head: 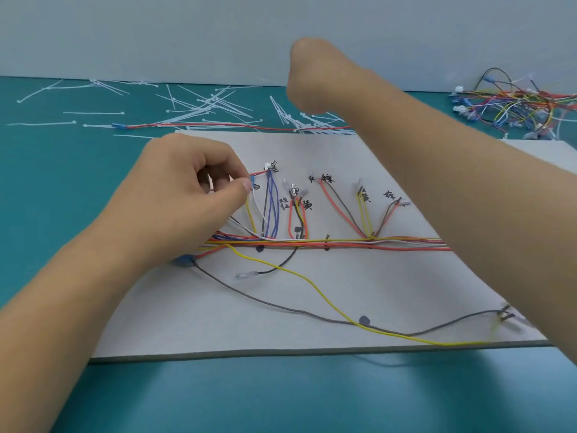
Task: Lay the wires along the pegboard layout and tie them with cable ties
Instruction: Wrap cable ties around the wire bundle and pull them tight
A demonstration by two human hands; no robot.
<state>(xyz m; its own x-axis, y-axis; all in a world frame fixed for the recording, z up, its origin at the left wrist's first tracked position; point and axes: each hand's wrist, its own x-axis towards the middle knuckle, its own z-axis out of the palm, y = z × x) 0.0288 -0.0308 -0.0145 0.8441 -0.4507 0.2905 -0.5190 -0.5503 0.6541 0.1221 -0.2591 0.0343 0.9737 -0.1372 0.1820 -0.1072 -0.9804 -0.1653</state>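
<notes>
One red wire is pinched by the left hand.

Teal table, pale-grey pegboard (white cable ties).

Two bare arms, one person. Left hand bare, in sharp focus, back of the hand and knuckles showing. Left thumb nail short and plain. Left forearm bare skin all the way out past the near left corner of the tabletop, smooth, with a faint crease at the wrist. Right forearm bare too, skin right out to the tabletop's right edge, broad close to the camera and narrowing toward the wrist. Right hand bare and soft with blur; only the wrist side and heel of the hand show, fingers hidden
</notes>
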